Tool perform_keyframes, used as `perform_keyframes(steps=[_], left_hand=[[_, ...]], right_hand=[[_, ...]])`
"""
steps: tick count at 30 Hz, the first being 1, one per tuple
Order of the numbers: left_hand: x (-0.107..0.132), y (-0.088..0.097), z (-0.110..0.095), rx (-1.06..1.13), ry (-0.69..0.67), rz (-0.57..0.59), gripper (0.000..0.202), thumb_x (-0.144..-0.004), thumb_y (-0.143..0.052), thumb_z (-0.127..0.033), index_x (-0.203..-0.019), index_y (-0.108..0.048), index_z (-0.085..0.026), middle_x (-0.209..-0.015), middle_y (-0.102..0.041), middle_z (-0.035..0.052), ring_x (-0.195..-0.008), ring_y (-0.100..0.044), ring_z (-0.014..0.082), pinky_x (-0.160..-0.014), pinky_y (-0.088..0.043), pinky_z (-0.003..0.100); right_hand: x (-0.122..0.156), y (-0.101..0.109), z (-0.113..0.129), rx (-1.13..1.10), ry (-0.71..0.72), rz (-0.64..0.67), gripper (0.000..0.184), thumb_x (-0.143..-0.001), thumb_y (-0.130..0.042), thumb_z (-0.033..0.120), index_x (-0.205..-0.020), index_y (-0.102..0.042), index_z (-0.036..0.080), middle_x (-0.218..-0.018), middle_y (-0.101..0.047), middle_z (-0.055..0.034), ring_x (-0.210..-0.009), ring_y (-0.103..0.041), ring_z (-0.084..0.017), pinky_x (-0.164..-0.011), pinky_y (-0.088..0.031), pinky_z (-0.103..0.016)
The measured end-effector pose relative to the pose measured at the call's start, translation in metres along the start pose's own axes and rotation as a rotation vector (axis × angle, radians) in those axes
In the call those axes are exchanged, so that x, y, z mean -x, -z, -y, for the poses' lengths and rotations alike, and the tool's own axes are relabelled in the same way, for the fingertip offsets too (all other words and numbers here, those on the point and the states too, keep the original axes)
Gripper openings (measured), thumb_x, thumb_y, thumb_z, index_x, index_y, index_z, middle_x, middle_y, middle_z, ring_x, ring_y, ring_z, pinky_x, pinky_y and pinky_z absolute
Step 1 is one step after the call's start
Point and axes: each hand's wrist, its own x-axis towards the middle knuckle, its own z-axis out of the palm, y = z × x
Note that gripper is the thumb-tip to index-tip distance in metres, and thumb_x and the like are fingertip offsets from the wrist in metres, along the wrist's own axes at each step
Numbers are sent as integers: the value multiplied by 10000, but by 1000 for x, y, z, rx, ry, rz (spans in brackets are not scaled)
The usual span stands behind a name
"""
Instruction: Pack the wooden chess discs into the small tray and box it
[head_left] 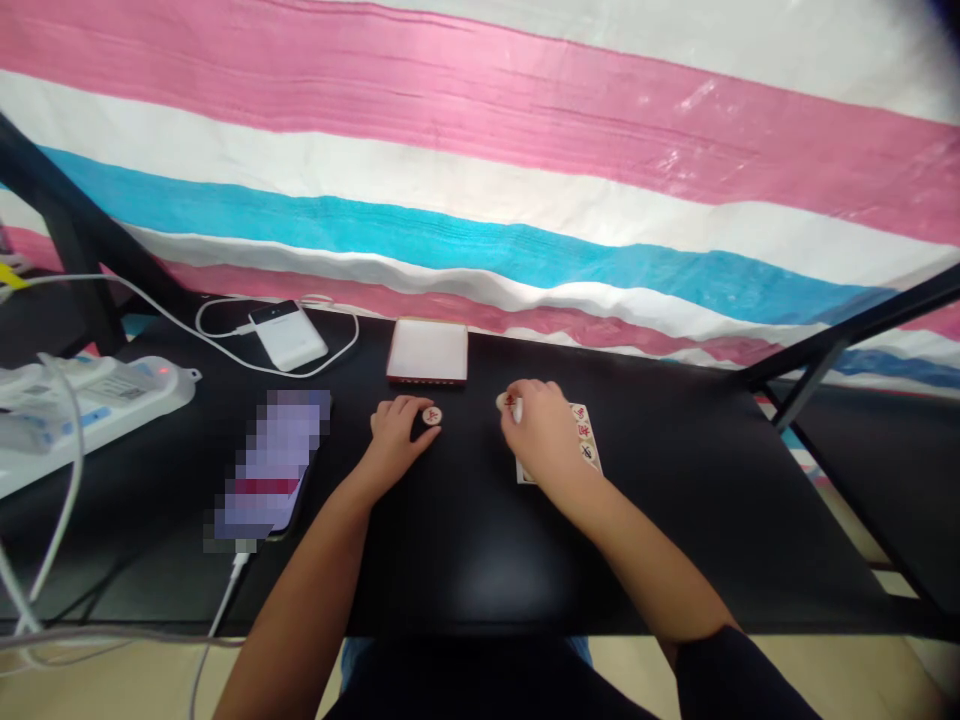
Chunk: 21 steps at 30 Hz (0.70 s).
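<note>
My left hand [395,428] rests on the black table [465,540] with its fingers curled round a round wooden game piece [431,415] marked in red. My right hand [541,425] is closed on another round piece [508,401] at its fingertips. Under and beside that hand lies a small pale board [583,440] with several more marked pieces on it. A shut white box with a dark red edge [427,352] stands just beyond both hands.
A phone [270,465] on a charging cable lies at the left. Behind it a white power bank [289,335] and looped cable. A power strip [90,400] sits at the far left. Striped cloth [525,150] hangs behind the table; black frame bars [847,335] stand at the right.
</note>
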Motion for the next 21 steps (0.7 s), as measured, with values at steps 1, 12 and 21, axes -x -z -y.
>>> perform_keyframes(steps=[1, 12, 21], left_hand=[[0, 0, 0, -4, -2, 4, 262, -786, -563, -298, -1034, -561, -213, -1044, -575, 60, -936, -469, 248, -796, -355, 376], [0, 4, 0, 1, -33, 43, 266, -808, -528, -273, -1068, -571, -241, -1043, -569, 53, -927, -457, 238, -774, -341, 374], [-3, 4, 1, 38, -8, 37, 267, -812, -518, -248, -1074, -566, -235, -1048, -557, 50, -936, -475, 228, -794, -350, 366]], right_hand=[[0, -7, 7, -30, 54, 11, 168, -792, -452, 164, -862, -604, 152, -873, -626, -79, -850, -501, -216, -736, -381, -312], [1, -61, 35, -283, 89, 31, 274, -783, -496, 133, -1054, -537, 145, -1018, -573, -95, -961, -476, -211, -793, -404, -322], [-4, -72, 34, -321, 94, 10, 165, -797, -503, 157, -951, -560, 174, -947, -584, -65, -915, -495, -194, -769, -407, -304]])
